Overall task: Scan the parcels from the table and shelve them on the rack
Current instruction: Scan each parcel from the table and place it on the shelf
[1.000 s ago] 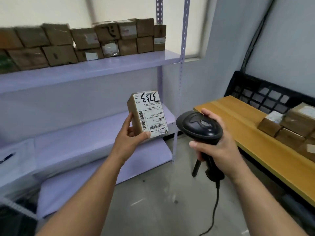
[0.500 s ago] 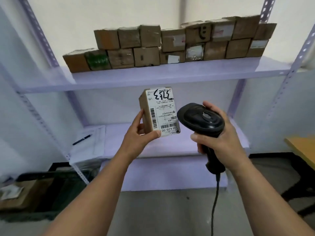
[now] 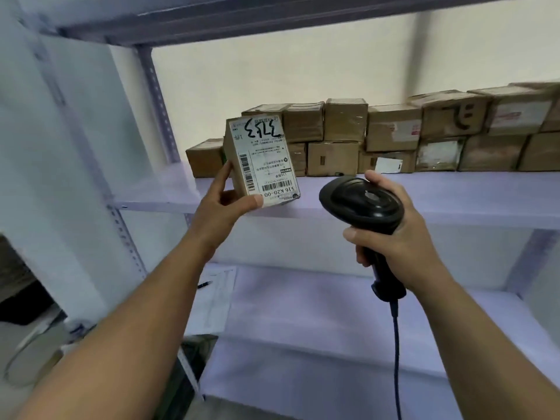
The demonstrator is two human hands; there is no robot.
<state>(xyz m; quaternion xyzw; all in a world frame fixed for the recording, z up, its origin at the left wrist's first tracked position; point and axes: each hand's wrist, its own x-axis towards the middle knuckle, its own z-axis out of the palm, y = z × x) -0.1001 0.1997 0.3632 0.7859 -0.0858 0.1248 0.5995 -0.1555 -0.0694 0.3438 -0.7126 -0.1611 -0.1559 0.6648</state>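
My left hand (image 3: 222, 204) grips a small brown parcel (image 3: 260, 160) by its lower end, its white label with barcodes and black handwritten digits facing me upside down. The parcel is raised in front of the rack's middle shelf (image 3: 439, 195), at the left end of the stacked boxes. My right hand (image 3: 400, 241) holds a black corded barcode scanner (image 3: 363, 204) by its handle, its head level with the shelf edge, just right of the parcel.
Two rows of brown parcels (image 3: 394, 137) line the back of the middle shelf. A paper sheet with a pen (image 3: 213, 295) lies on the lower shelf (image 3: 333, 313). The rack's perforated upright (image 3: 157, 95) stands left; an upper shelf (image 3: 242, 19) is overhead.
The view has swung left and upward from the table to the rack. My left hand has lifted the parcel up to the middle shelf's left end; the scanner stays beside it.
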